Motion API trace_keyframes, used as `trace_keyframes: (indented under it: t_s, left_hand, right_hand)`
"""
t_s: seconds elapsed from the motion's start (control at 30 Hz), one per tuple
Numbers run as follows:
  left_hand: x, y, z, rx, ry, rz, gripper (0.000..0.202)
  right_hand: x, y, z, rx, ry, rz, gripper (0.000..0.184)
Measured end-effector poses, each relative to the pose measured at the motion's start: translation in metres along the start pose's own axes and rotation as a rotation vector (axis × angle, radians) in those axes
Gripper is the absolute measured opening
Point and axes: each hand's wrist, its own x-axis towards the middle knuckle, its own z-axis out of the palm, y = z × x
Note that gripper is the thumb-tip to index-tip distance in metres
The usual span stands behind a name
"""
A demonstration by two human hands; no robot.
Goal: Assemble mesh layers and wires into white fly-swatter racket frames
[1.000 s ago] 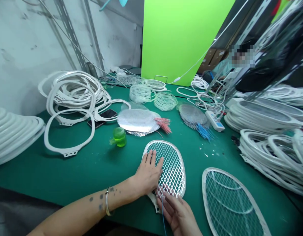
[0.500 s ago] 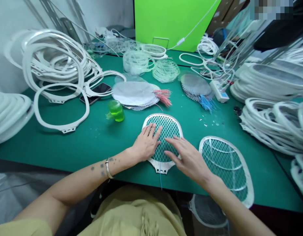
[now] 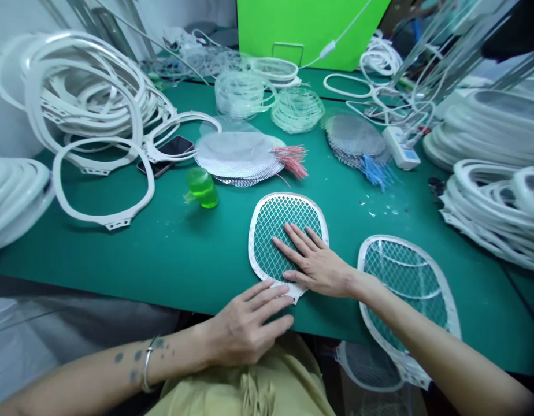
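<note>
A white oval frame with metal mesh (image 3: 279,219) lies on the green table (image 3: 163,254) in front of me. My right hand (image 3: 312,261) rests flat on the mesh, fingers spread. At the near table edge my left hand (image 3: 247,325) sits with its fingers stretched out, their tips touching the frame's neck. A second meshed frame with ribs (image 3: 401,283) lies to the right, under my right forearm.
Piles of white empty frames (image 3: 89,104) stand left and right (image 3: 496,202). Behind lie a mesh stack with red wires (image 3: 245,156), another with blue wires (image 3: 358,141), a green bottle (image 3: 201,188), a phone (image 3: 165,153), a power strip (image 3: 401,148) and a green board (image 3: 306,29).
My left hand slid off the mesh back to the near table edge by the frame's neck. My right hand moved left onto the middle of the mesh. The view tilted down slightly.
</note>
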Motion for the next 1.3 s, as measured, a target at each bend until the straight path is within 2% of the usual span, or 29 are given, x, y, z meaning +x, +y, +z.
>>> trace_keyframes:
  t_s: [0.07,0.13,0.2,0.4,0.6,0.67,0.83,0.93,1.03,1.3]
  left_hand:
    - [-0.004,0.007,0.011,0.028,0.067,0.023,0.020]
    - [-0.002,0.006,0.014,0.047,0.073,0.065,0.017]
    - [0.002,0.002,0.010,0.058,0.045,0.116,0.017]
    - [0.012,-0.011,-0.002,0.155,0.004,0.273,0.020]
    - [0.031,-0.017,-0.011,0.167,-0.149,0.479,0.018]
    - [0.031,-0.016,-0.010,0.140,-0.105,0.452,0.018]
    - [0.018,-0.003,0.005,0.067,0.087,0.252,0.016]
    - [0.016,0.007,0.010,0.052,0.160,0.151,0.016]
    - [0.017,0.011,0.011,0.049,0.193,0.107,0.015]
    - [0.018,0.010,0.015,0.012,0.238,0.091,0.012]
  right_hand:
    - [0.001,0.000,-0.003,0.025,-0.030,0.006,0.072]
    - [0.002,-0.001,-0.007,0.052,-0.071,0.008,0.078]
    - [0.002,-0.001,-0.010,0.072,-0.101,0.007,0.082]
    - [0.003,0.001,-0.015,0.112,-0.150,0.006,0.080]
    - [0.005,0.002,-0.017,0.138,-0.165,0.008,0.081]
    - [0.005,0.003,-0.017,0.151,-0.160,0.003,0.080]
    - [0.004,0.005,-0.018,0.179,-0.161,-0.007,0.076]
    - [0.003,0.003,-0.019,0.196,-0.180,-0.006,0.085]
    - [0.003,0.000,-0.021,0.202,-0.177,0.014,0.095]
    - [0.003,-0.003,-0.023,0.223,-0.168,0.025,0.095]
